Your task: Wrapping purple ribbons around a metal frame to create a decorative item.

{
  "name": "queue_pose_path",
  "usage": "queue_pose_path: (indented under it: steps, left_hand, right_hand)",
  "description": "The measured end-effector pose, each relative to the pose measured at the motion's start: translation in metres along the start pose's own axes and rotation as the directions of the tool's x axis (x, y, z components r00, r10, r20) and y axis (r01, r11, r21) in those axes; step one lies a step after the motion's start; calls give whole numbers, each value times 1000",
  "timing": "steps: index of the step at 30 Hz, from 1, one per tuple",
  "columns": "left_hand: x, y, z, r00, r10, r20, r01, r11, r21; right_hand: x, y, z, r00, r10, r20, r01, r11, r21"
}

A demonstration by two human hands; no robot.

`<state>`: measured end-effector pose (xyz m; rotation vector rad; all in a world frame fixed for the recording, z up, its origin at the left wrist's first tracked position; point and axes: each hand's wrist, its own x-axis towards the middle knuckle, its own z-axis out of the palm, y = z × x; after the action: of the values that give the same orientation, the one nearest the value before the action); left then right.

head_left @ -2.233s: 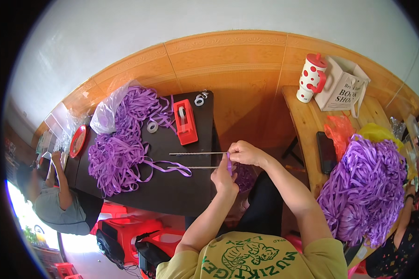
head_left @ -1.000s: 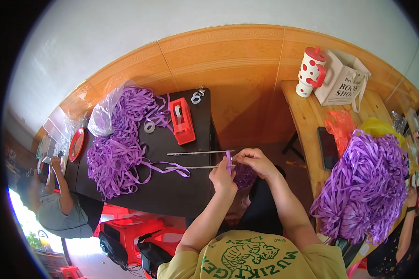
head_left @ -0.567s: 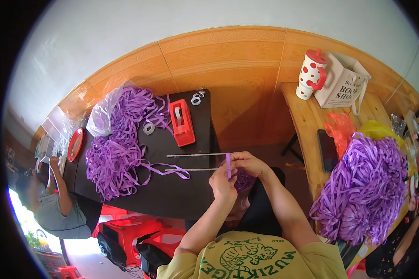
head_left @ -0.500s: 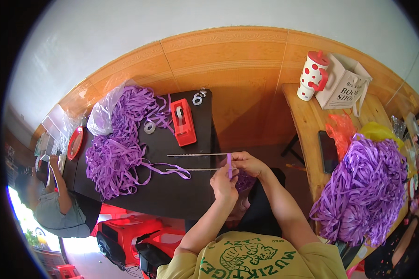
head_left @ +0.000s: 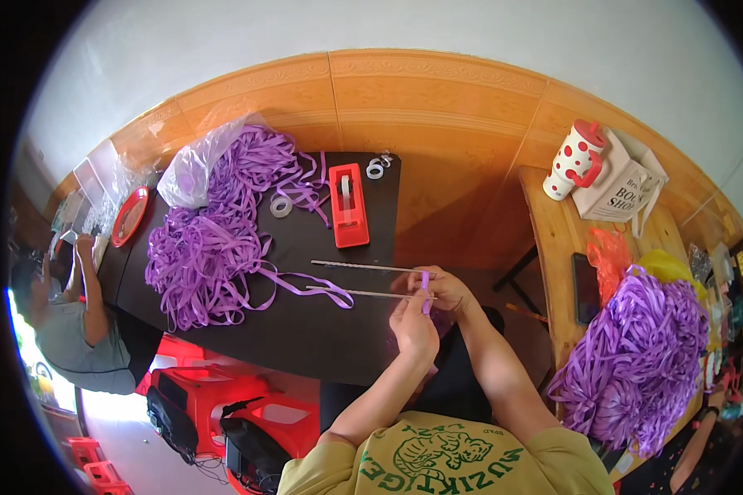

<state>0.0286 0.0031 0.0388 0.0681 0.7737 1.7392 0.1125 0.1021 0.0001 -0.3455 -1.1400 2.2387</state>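
Two thin metal rods, an upper rod (head_left: 363,265) and a lower rod (head_left: 371,294), reach leftward from my hands over the dark table (head_left: 305,346). My right hand (head_left: 448,294) is closed around their right ends. A short piece of purple ribbon (head_left: 426,283) crosses both rods upright. My left hand (head_left: 416,327) pinches at the ribbon's lower part, close against the right fingers; the fingertips partly hide each other. Beyond the rods' left tips, a loose ribbon loop (head_left: 338,304) trails from a big purple ribbon heap (head_left: 202,256).
A red tape dispenser (head_left: 349,206), a tape roll (head_left: 281,206) and a plastic bag (head_left: 191,176) are on the dark table. The wooden table (head_left: 553,239) holds another ribbon pile (head_left: 636,363), a phone (head_left: 586,289), a spotted tumbler (head_left: 574,161) and a tote bag (head_left: 619,186). Another person (head_left: 82,330) sits left.
The whole view has shifted and turned slightly. My hands keep hold of the rods and ribbon, and the ribbon piece still crosses both rods.
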Motion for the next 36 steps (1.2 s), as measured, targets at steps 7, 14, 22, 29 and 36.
queue_pose_path:
  steps: [7, 14, 22, 29, 36]
  left_hand:
    - [2, -1, -6, 997, 78, 17, -78, 997, 6]
    - [0, -6, -9, 993, 113, 27, -114, 993, 18]
    - [-3, -2, -6, 993, 73, 97, -67, 996, -66]
    - [-4, -1, -6, 992, 66, 105, -52, 990, -131]
    - [-1, -5, -7, 988, 111, 108, -102, 992, -80]
  right_hand:
    - [4, -12, 19, 998, 33, -50, -38, 992, -117]
    - [-19, -58, 38, 803, -508, -312, 63, 593, -803]
    - [-23, -66, 94, 895, -416, 159, 30, -299, -954]
    - [-10, -76, 118, 941, -124, 314, 148, -684, -714]
    - [18, -110, 104, 998, 60, -15, 8, -375, -927]
